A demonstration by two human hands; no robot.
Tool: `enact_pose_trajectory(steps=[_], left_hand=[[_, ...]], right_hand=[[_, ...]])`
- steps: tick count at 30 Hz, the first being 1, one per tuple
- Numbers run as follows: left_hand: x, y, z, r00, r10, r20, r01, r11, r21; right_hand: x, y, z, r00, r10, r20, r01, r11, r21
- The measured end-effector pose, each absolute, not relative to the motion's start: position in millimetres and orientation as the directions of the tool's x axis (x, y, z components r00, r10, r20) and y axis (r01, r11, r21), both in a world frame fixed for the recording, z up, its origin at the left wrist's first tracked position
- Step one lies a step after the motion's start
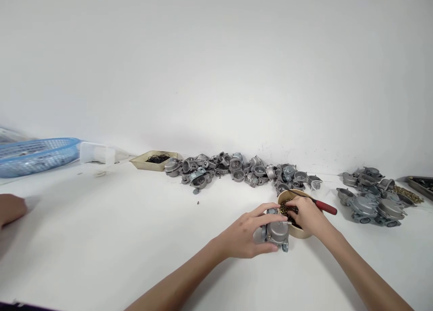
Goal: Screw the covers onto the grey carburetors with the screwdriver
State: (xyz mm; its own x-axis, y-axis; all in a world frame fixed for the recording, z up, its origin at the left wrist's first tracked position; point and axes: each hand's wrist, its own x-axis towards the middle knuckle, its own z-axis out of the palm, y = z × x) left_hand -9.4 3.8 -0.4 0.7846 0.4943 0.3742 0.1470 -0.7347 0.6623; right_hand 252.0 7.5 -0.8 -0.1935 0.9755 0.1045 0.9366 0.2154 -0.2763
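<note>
My left hand (248, 233) is closed round a grey metal carburetor (278, 232), its rounded bowl turned upward, just above the white table. Beside it, my right hand (302, 214) reaches into a cream bowl (300, 233) of small brass-coloured screws (286, 208). The right fingertips are down among the screws, so I cannot tell whether they pinch one. A screwdriver with a red handle (325, 207) lies across the bowl's rim, its shaft passing behind my right hand.
Several carburetor bodies (237, 164) lie heaped along the wall, with another group (368, 205) at right near brass parts (407, 194). A tray of black rings (142, 164), a clear plastic container (98, 154) and a blue basket (40, 160) stand left. Another person's hand (11, 208) shows at the left edge.
</note>
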Motion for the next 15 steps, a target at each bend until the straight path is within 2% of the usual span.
enact_pose_trajectory(steps=[6,15], left_hand=[[-6.3,4.7,-3.4,0.767,0.512,0.387,0.098,-0.689,0.718],[-9.9,8.7,-4.4,0.786,0.480,0.390,0.040,-0.669,0.742]], right_hand=[[251.3,7.9,-0.2,-0.191,0.980,0.057,0.940,0.199,-0.276],[247.5,5.3,-0.1,-0.078,0.996,0.037,0.958,0.085,-0.272]])
